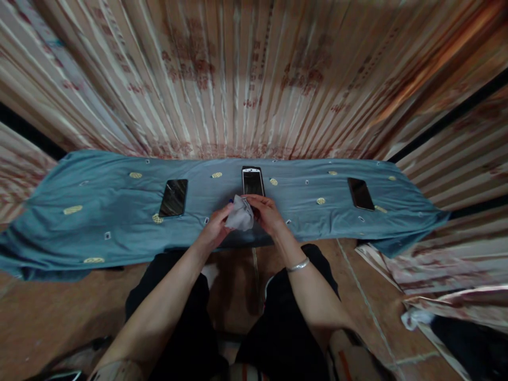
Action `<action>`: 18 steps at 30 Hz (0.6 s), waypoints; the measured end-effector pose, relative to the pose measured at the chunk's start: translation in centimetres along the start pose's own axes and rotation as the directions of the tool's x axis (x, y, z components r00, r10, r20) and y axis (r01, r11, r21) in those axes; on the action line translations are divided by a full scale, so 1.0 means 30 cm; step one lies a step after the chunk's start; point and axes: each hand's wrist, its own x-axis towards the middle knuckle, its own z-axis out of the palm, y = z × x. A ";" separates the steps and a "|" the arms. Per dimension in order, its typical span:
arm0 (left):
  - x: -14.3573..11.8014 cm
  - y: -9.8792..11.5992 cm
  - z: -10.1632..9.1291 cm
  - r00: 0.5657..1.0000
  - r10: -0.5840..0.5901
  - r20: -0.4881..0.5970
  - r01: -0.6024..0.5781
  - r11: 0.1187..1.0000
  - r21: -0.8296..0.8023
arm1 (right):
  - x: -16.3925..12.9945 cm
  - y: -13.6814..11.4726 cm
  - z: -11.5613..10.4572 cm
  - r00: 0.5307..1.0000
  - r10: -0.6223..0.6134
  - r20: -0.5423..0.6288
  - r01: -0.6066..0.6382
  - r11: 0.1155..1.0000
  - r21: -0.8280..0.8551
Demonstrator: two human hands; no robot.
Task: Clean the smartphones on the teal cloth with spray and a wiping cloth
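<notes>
Both my hands meet over the front middle of a blue cloth-covered surface (119, 233). My left hand (214, 228) and my right hand (269, 214) together hold a small grey wiping cloth (241, 214), bunched between the fingers. Just beyond the cloth lies a white-framed phone (253, 181), screen up. A black phone (173, 197) lies to the left of it and another black phone (360, 193) to the right, both flat on the blue cover. A silver bracelet (298, 265) circles my right wrist.
A pleated curtain with red print (246, 79) hangs right behind the surface. My knees in black trousers (278, 317) are under its front edge. Brown tiled floor (47, 312) lies to the left; folded fabric and a dark object (456, 317) lie at the right.
</notes>
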 end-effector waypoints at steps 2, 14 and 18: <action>-0.020 0.010 -0.017 0.998 -0.023 -0.056 0.023 1.000 0.003 | 0.012 0.014 0.020 0.999 -0.031 0.010 0.032 0.991 -0.133; -0.035 0.044 -0.212 0.917 0.257 -0.306 -0.179 0.949 0.259 | -0.049 0.076 0.079 0.980 -0.165 0.114 0.133 0.106 -0.985; -0.039 0.036 -0.236 0.922 0.183 -0.341 -0.146 0.981 0.131 | -0.029 0.103 0.118 0.983 -0.145 0.112 0.131 0.133 -0.982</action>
